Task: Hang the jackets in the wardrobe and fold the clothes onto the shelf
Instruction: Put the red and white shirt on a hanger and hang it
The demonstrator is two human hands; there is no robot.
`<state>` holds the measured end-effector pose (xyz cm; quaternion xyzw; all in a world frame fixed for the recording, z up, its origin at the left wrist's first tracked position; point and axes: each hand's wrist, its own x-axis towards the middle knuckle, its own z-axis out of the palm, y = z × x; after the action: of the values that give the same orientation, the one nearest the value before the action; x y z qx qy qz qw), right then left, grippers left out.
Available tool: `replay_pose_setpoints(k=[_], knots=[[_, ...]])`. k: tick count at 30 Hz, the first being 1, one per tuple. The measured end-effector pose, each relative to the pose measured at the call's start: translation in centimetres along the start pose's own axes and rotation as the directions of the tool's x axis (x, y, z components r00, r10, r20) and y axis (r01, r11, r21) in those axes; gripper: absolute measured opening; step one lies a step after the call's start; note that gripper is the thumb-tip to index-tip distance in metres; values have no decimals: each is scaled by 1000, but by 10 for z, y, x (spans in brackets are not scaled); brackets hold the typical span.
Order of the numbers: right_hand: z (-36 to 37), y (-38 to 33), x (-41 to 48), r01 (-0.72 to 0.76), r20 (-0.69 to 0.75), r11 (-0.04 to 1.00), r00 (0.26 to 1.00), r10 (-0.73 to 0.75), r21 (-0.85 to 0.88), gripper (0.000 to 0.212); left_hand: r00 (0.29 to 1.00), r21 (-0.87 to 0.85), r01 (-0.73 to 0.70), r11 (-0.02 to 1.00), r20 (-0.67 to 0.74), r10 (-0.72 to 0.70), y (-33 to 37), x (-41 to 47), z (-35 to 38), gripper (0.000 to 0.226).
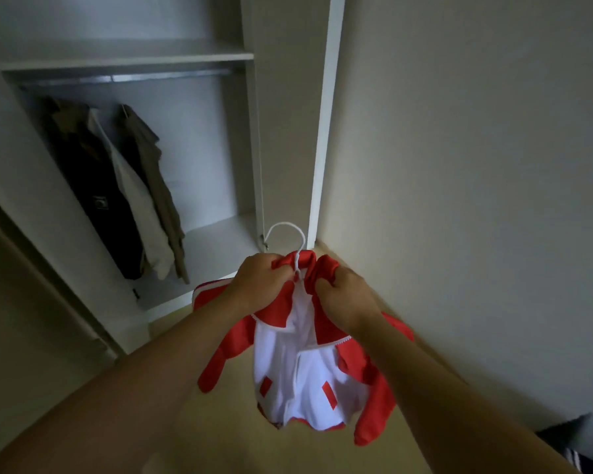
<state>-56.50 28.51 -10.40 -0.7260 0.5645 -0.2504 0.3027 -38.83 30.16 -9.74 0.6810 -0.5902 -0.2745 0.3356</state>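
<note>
Here, in the head view, a red-and-white jacket (pixel 298 364) is held in mid-air at about 6 o'clock of the frame, in front of the open wardrobe (pixel 254 138). The left hand (pixel 261 278) is clenched on the red collar at 9 o'clock of the white hanger (pixel 297 248); the right hand (pixel 348 295) grips the collar at 3 o'clock. The collar appears to be gathered on both sides so that the garment is seated on the hanger's shoulders, the hook being left free above the hands for the rail (pixel 127 77). The rail lies at 11 o'clock, well apart from the hook. Three hung garments (pixel 124 193) are crowded toward the rail's left part, so free rail is left at their 3 o'clock. Hanging is judged not yet done. A shelf (pixel 127 59) lies just above the rail. A dark cloth (pixel 575 439) is seen at 4 o'clock.
</note>
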Motion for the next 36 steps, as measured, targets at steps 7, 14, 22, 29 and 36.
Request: replay_pose_setpoints(k=[7,14,22,29,36], knots=[[34,-25,129,85,-78,996,993,-87,-26,24,954,234,-5,972,-290,75,-55,108,-48,19],[69,-53,291,182,-13,983,983,-182,-8,9,897,313,151,938,-441,3,-83,240,-68,22],[89,-96,448,246,25,969,969,-247,27,10,961,288,163,944,-264,-85,-105,389,-114,27],[134,-126,574,208,-32,978,978,-208,-16,15,972,179,86,980,-230,-44,-154,512,-171,25],[196,-173,698,152,-121,988,981,-148,25,30,982,196,16,980,-186,21,-225,643,-230,17]])
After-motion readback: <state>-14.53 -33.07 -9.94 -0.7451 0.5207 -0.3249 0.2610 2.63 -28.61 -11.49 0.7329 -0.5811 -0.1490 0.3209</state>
